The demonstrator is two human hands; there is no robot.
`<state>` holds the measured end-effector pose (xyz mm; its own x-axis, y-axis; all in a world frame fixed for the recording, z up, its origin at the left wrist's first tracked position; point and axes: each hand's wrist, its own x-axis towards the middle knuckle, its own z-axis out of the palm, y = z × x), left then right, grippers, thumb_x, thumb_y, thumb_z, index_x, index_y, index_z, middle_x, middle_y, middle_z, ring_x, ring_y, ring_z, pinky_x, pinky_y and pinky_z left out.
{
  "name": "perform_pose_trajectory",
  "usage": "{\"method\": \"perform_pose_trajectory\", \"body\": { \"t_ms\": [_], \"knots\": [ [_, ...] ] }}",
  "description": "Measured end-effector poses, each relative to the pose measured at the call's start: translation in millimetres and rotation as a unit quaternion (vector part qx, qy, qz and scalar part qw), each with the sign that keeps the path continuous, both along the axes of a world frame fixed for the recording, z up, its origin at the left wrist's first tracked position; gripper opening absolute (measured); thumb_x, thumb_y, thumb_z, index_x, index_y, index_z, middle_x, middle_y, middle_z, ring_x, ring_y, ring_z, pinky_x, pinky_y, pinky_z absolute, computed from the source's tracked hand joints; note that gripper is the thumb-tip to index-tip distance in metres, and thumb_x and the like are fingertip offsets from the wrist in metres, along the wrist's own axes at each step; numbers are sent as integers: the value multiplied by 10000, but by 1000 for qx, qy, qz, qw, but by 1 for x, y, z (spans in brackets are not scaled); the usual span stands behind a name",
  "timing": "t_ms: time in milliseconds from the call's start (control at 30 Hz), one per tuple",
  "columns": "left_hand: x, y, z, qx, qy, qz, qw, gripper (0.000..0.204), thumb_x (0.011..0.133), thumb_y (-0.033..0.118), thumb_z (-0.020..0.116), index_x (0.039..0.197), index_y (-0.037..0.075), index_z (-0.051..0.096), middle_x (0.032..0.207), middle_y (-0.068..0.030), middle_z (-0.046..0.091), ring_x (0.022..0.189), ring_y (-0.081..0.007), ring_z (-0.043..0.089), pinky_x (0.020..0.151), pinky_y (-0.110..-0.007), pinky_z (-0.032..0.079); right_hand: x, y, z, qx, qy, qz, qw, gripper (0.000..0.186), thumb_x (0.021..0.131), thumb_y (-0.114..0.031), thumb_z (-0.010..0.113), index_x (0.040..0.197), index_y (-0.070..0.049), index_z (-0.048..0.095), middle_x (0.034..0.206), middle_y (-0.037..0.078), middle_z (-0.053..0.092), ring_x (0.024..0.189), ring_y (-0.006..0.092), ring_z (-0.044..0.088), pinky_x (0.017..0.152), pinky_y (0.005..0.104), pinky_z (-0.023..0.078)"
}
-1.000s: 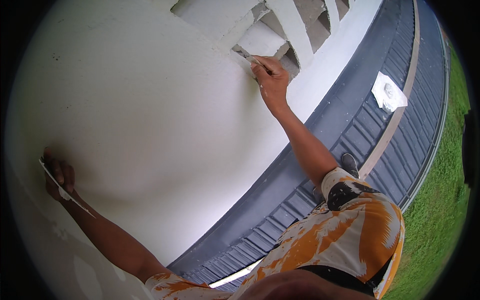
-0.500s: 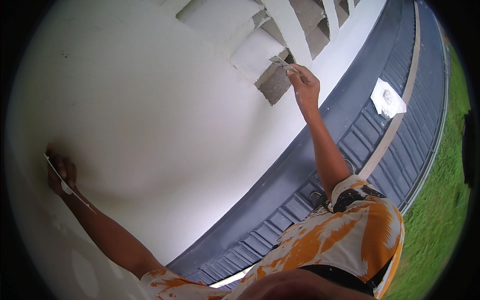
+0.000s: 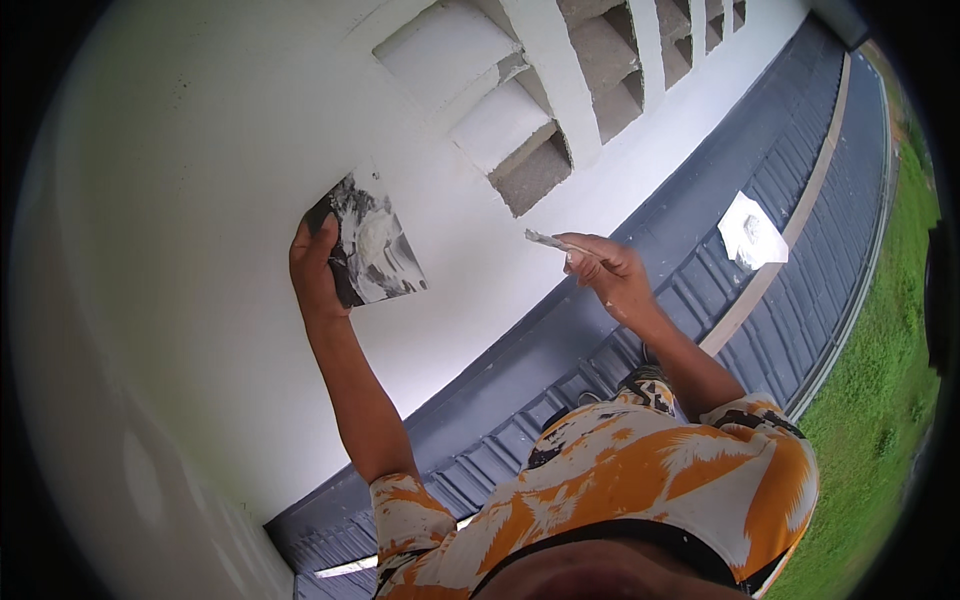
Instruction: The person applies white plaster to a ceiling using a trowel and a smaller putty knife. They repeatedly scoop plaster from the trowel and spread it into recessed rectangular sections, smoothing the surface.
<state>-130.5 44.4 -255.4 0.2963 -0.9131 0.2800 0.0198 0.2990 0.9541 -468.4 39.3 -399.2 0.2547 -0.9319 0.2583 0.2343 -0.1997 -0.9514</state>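
Observation:
My left hand (image 3: 316, 262) grips a dark, flat, square board (image 3: 340, 285), its thumb lying over the edge. White putty (image 3: 376, 236) is smeared thickly across the board's face. In my right hand (image 3: 615, 277), pinched between thumb and fingers, is a small putty knife (image 3: 545, 239) with a greyish blade pointing left. It stands apart from the board, below the lowest wall opening (image 3: 533, 180). Both hands are in front of the white wall (image 3: 250, 150). White specks dot my right hand.
Several recessed openings with rough grey insides run along the wall at the top. Below it lies a dark ribbed tile roof (image 3: 690, 270) with a long wooden plank (image 3: 800, 215). A white sheet (image 3: 740, 222) bearing a pale lump rests beside the plank. Grass (image 3: 860, 430) lies beyond the roof edge.
My left hand has swung from the far left toward the middle, turning the board's putty-covered face into view. My right hand with the putty knife has come down, away from the wall opening.

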Motion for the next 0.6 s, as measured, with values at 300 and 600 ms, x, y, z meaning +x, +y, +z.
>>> {"method": "perform_pose_trajectory", "body": {
  "t_ms": [300,600],
  "knots": [
    [-127,-4,8,-34,-42,61,997,280,943,89,621,1212,14,632,1087,-42,695,979,-108,624,913,-281,484,-34,-26,105,-390,231,-111,884,381,772,-7,744,1129,-140,742,775,63,579,645,203,594,546,318,485],
    [-154,0,22,18,-123,47,991,301,938,83,591,1224,-5,621,1078,-35,680,966,-107,605,914,-288,476,-41,-73,135,-625,332,-57,704,340,720,-37,677,1031,-151,754,885,38,570,750,196,584,570,326,524]
  ]
}}
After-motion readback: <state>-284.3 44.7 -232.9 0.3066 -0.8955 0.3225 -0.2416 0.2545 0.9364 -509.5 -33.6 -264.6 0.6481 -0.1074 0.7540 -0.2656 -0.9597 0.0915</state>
